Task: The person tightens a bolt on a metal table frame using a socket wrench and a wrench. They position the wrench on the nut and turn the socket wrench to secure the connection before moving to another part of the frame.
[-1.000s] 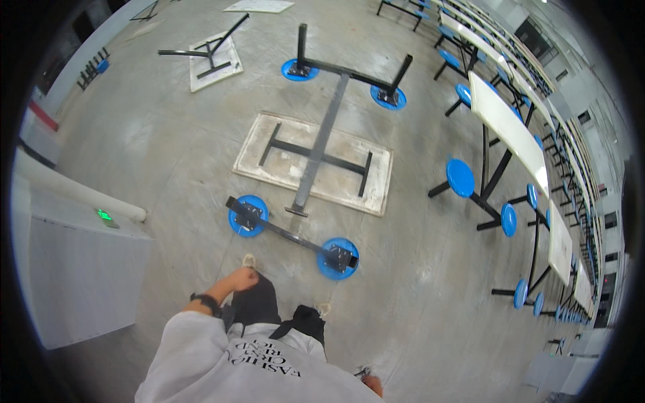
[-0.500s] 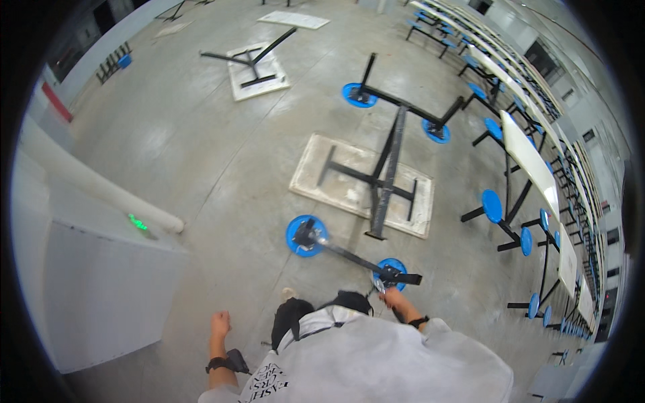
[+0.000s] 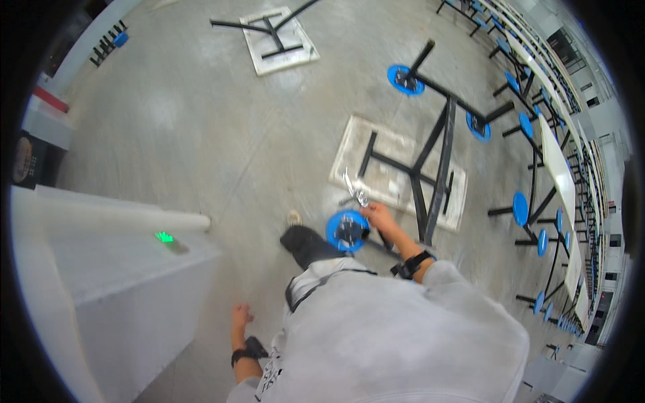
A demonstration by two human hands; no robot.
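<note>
My right hand [image 3: 381, 218] grips a shiny silver wrench-like hand tool [image 3: 361, 197], held above a blue round stool seat [image 3: 334, 232]. The seat lies face down, a dark bracket on its underside. Its black metal bar runs off beneath my right forearm. Just beyond the tool is an upturned white tabletop [image 3: 349, 144] with a black frame [image 3: 396, 164] standing up from it. At the frame's far end, two more blue seats [image 3: 396, 86] rest on the floor. Low at my left side, my left hand [image 3: 241, 314] is loosely curled, with nothing visible in it.
A white boxy cabinet [image 3: 134, 309] with a green lit display stands close on my left. Farther off lies another upturned tabletop [image 3: 262, 66] with black legs. Rows of tables with blue stools [image 3: 520, 208] line the right side. A small blue object [image 3: 120, 39] sits far left.
My right hand has lifted from the right-hand stool seat and swung over to the left one, carrying the silver tool. My view has shifted, so the furniture appears farther right.
</note>
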